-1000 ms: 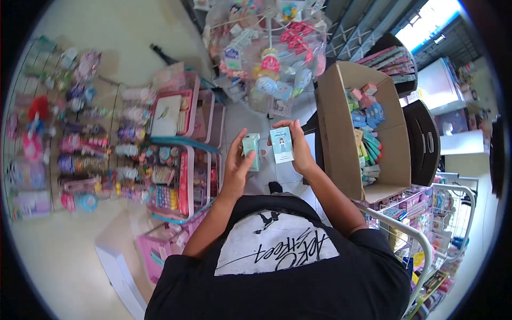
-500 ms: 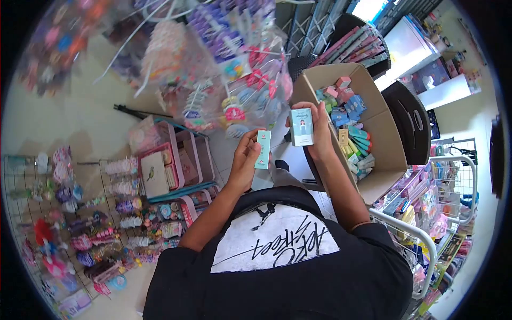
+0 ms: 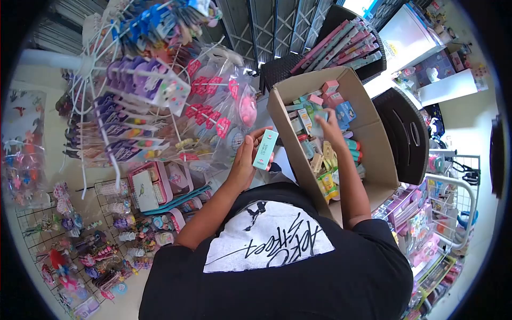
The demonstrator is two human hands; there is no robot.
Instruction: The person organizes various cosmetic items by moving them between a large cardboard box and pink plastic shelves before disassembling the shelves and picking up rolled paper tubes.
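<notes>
My left hand [image 3: 246,162] is closed around a small mint-green carton [image 3: 266,150] with print on its long face, held upright left of a large cardboard box [image 3: 381,122]. Inside that box, my right hand [image 3: 333,133] reaches down among the goods. A pale blue-green carton [image 3: 318,124] is at its fingertips, partly hidden by the fingers. Pink cartons [image 3: 330,87] and blue cartons [image 3: 345,112] lie just beyond this hand. Yellow-green packets [image 3: 329,184] and teal-capped tubes [image 3: 353,149] lie nearer to me.
A rotating rack [image 3: 88,66] of bagged hair accessories stands at the left. Pink baskets [image 3: 160,181] and a wire grid of small goods [image 3: 96,240] are below it. A dark chair [image 3: 400,130] is right of the box. Wrapped rolls [image 3: 341,45] lie behind, near a folding gate [image 3: 266,29].
My right hand has moved from above the box's left edge down into it, with the pale blue-green carton. My left hand still holds the mint-green carton, now tilted. The view has shifted.
</notes>
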